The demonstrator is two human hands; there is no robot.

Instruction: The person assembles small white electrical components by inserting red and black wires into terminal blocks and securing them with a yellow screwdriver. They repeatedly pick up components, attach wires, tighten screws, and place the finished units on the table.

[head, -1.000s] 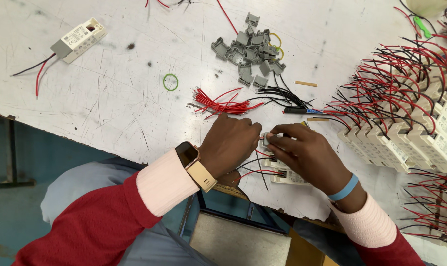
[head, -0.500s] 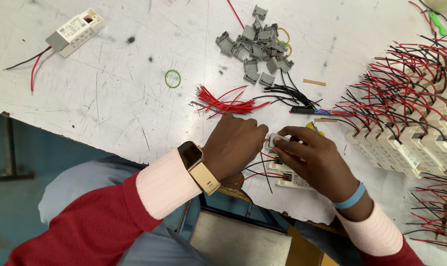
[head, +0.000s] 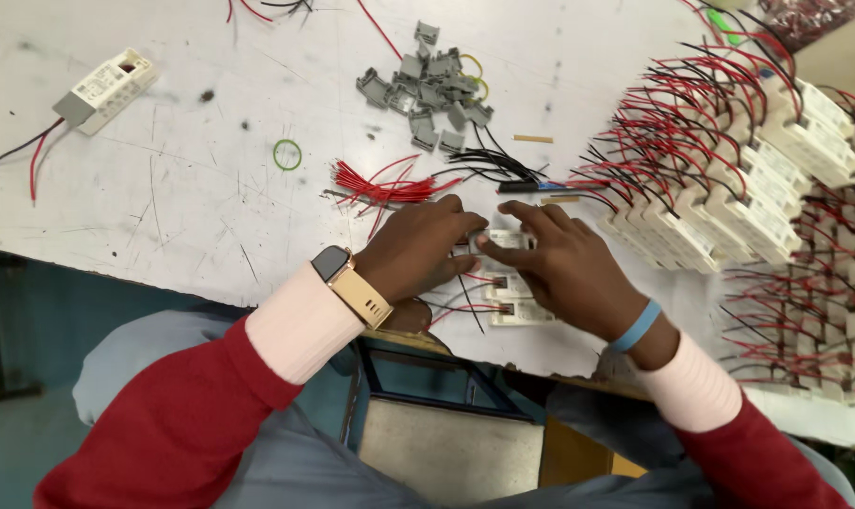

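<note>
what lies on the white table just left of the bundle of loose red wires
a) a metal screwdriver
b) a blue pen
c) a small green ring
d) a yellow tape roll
c: a small green rubber ring lies flat on the scratched white table, to the left of the bundle of loose red wires and apart from it.
</note>
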